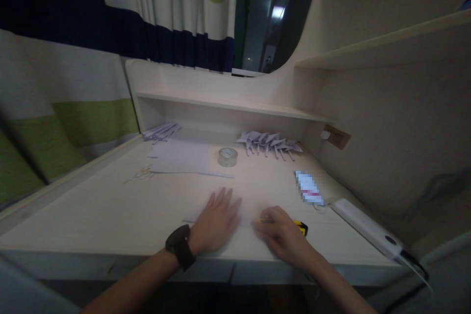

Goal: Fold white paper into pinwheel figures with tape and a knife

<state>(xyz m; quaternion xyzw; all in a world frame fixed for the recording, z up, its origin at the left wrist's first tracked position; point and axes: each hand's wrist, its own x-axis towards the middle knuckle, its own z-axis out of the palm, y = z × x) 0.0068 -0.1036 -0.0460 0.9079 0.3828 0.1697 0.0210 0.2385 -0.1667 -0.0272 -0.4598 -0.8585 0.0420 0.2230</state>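
Observation:
My left hand [215, 223] lies flat, fingers spread, on a pale sheet of paper [246, 211] at the front of the desk [110, 206]; a dark watch sits on that wrist. My right hand [283, 235] rests just to the right, fingers curled around a thin pencil-like stick, with its tip on the same sheet. A small yellow and black object [302, 227] peeks out beside the right hand.
A stack of pale sheets [182, 157] and a tape roll [227, 156] lie farther back. Folded paper figures [270, 143] line the back, more folded paper [162, 131] at back left. A blurred card [309, 187] and a white power strip [368, 228] lie right.

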